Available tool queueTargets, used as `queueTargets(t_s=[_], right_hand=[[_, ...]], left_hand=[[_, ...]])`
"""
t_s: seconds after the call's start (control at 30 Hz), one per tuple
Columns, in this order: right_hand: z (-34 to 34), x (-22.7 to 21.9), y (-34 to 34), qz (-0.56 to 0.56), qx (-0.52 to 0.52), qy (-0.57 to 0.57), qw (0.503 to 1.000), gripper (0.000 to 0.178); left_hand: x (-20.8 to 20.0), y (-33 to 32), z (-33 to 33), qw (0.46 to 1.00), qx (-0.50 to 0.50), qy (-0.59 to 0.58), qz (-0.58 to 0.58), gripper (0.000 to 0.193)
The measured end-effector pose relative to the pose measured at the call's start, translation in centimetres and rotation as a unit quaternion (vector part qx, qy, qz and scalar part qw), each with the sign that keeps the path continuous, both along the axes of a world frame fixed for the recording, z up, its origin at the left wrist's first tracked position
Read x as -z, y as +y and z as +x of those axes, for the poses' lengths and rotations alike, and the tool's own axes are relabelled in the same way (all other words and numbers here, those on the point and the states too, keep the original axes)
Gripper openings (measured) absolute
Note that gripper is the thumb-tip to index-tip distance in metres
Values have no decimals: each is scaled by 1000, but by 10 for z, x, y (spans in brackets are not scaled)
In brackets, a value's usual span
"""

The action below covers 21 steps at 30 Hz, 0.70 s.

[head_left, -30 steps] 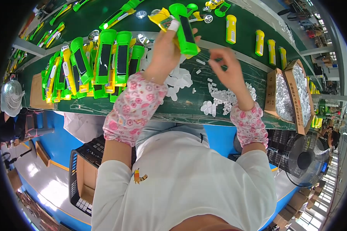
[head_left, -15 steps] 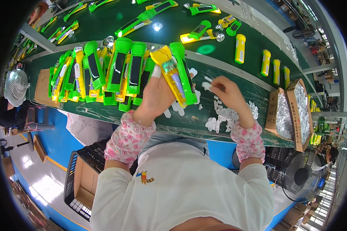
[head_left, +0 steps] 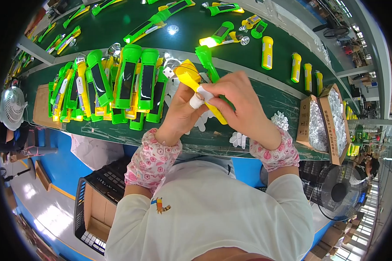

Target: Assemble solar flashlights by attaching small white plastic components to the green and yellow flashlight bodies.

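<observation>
My left hand (head_left: 178,115) grips a flashlight casing in two halves, a yellow half (head_left: 188,75) and a green half (head_left: 207,63), tilted above the bench. White tape (head_left: 196,102) wraps the left thumb. My right hand (head_left: 245,106) pinches a small white oval piece (head_left: 206,93) against the side of the yellow half. The fingers hide part of the casing and its inside. Below and behind the hands lie loose white oval pieces (head_left: 238,139) and small clear-white parts (head_left: 280,120).
A dense row of green and yellow flashlights (head_left: 128,78) stands left of my hands. Opened flashlights and upright yellow ones (head_left: 267,53) lie on the green belt beyond a rail. Cardboard boxes (head_left: 334,124) of shiny parts sit right. A black crate (head_left: 80,204) is below left.
My right hand has come left from the loose parts with a white piece and now meets the casing. My left hand has turned the casing, so its inside no longer faces up.
</observation>
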State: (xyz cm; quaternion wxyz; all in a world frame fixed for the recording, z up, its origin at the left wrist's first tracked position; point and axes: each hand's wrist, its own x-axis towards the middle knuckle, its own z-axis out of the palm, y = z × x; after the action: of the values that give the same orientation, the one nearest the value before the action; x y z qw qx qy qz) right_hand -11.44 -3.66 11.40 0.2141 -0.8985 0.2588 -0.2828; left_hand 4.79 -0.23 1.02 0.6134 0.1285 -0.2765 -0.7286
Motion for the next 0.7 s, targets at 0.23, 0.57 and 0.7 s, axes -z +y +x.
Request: queueTargets(t_s=[0.23,0.57,0.7], right_hand=[[-28,23,13,226,147,9,963,67],[-33,43,7,165,107,-76,978,40],[-22,48,12,118,144,-78,979,40]], left_hand=[[-37,-4,-23,995,-22,67,72,48],[-32,-25,-41,974,-176,-15,141,31],[-11,-32,-50,968,-205,-11,142,31]])
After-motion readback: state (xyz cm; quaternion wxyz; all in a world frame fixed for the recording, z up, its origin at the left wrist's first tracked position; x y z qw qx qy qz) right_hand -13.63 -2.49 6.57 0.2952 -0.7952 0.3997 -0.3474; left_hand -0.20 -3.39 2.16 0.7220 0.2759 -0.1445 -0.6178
